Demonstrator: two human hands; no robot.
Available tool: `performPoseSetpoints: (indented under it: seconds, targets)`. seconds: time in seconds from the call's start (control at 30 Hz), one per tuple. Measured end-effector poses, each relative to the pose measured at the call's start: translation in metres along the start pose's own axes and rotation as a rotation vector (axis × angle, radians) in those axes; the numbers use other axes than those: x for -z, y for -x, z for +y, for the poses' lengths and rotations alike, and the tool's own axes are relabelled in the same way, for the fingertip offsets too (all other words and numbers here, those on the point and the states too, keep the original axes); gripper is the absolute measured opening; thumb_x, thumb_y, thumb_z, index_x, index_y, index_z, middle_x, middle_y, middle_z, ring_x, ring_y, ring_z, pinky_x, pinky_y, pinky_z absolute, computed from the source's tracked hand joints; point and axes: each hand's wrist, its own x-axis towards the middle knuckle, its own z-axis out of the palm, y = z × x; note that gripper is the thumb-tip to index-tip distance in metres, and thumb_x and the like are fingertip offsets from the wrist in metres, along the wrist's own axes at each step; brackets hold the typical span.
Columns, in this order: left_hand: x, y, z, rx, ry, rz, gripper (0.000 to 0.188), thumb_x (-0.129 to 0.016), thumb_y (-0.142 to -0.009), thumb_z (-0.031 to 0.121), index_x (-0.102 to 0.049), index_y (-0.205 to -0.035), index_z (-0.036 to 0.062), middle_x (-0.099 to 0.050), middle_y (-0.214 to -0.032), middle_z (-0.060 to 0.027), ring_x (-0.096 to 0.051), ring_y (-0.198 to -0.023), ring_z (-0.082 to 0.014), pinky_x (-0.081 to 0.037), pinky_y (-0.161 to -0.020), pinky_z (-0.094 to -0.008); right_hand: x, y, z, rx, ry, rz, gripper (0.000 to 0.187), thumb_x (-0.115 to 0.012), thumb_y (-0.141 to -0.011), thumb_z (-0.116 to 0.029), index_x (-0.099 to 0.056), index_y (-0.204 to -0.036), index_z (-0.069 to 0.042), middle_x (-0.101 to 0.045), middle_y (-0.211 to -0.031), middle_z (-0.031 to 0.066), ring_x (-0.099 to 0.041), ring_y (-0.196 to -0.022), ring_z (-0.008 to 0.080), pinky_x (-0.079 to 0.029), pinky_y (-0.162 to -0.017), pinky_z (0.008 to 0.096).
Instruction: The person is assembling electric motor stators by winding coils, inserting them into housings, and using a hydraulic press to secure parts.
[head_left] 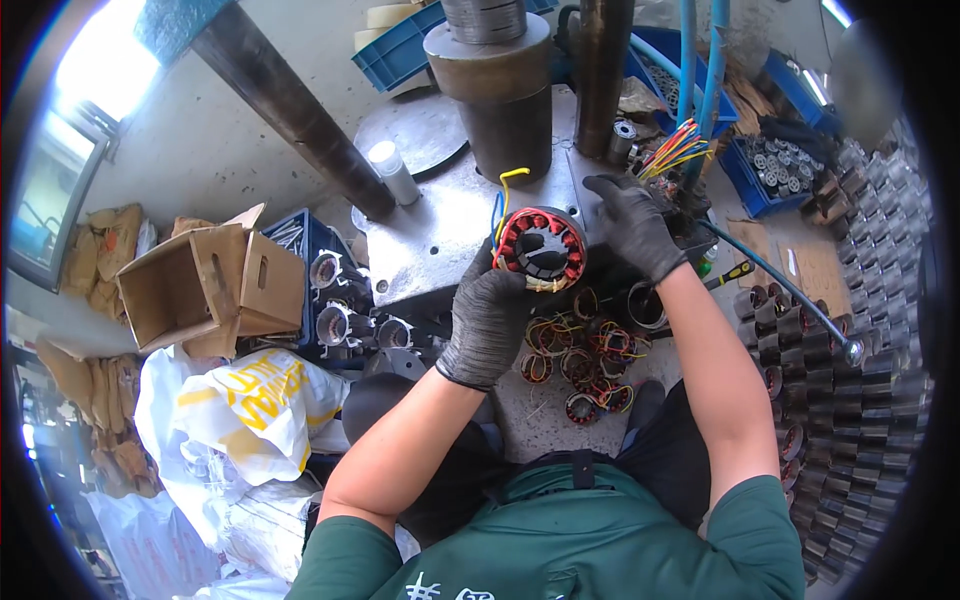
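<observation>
Wound stator [545, 268] is up by the front edge of the press table [430, 250] — left hand [487, 325] wrapped round its side, right hand [637, 230] loosely spread nearby — so I'd grip outside the red windings [575, 256] and keep that yellow lead [514, 173] unsnagged.

Open cardboard box [205, 285], white plastic sack [230, 400] with yellow print just below the box, brown paper [105, 245] to its left, dark-framed window [50, 200] above left of it, blue crate [320, 240] right beside it, white-capped canister [394, 174] farther right of it, blue bin [743, 183] of small metal parts well to its right
</observation>
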Motion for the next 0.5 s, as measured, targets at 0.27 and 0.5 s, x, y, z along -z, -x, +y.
performPoseSetpoints:
  seconds: [0.27,0.5]
  targets:
    - [-0.011,0.01,-0.014,-0.032,-0.19,0.101,0.067,-0.073,-0.092,0.02,-0.046,-0.152,0.0039,-0.064,-0.133,-0.0156,-0.065,-0.123,-0.0253,-0.054,-0.107,-0.0366,0.011,0.055,-0.091,-0.341,-1.196,-0.156,0.058,-0.047,-0.111,-0.044,-0.049,-0.154,-0.005,-0.06,-0.145,0.0136,-0.058,-0.131,0.0175,-0.045,-0.113,0.0354]
    - [-0.001,0.002,-0.028,-0.395,-1.137,0.04,0.043,-0.065,-0.103,0.01,-0.056,-0.144,-0.0003,-0.063,-0.128,-0.0123,-0.062,-0.123,-0.0202,-0.049,-0.108,-0.0345,0.022,0.077,-0.112,-0.524,-1.468,-0.133,0.06,-0.057,-0.105,-0.045,-0.051,-0.153,-0.009,-0.062,-0.14,0.0104,-0.06,-0.13,0.0198,-0.048,-0.113,0.0388]
